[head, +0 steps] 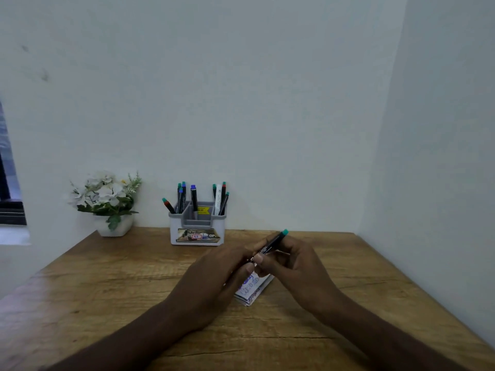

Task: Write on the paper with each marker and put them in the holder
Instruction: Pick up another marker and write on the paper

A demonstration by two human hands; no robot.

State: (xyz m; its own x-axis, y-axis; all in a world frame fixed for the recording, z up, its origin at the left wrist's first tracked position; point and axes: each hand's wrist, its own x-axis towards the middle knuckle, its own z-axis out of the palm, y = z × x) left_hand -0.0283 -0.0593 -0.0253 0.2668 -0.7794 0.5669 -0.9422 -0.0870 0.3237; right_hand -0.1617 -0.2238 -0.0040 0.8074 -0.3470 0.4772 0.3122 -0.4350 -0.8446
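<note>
Gripping one green-ended marker together, the left hand and right hand are slanting it up-right; the holder is sitting ahead-left, nearer the left hand.

At the centre of the frame, both hands meet over the wooden table: the left hand and right hand together grip a black marker with a teal end pointing up right. Just below them lies a folded paper with blue writing. Above centre, a grey holder full of markers stands against the wall, with a white flower pot to its left.
</note>
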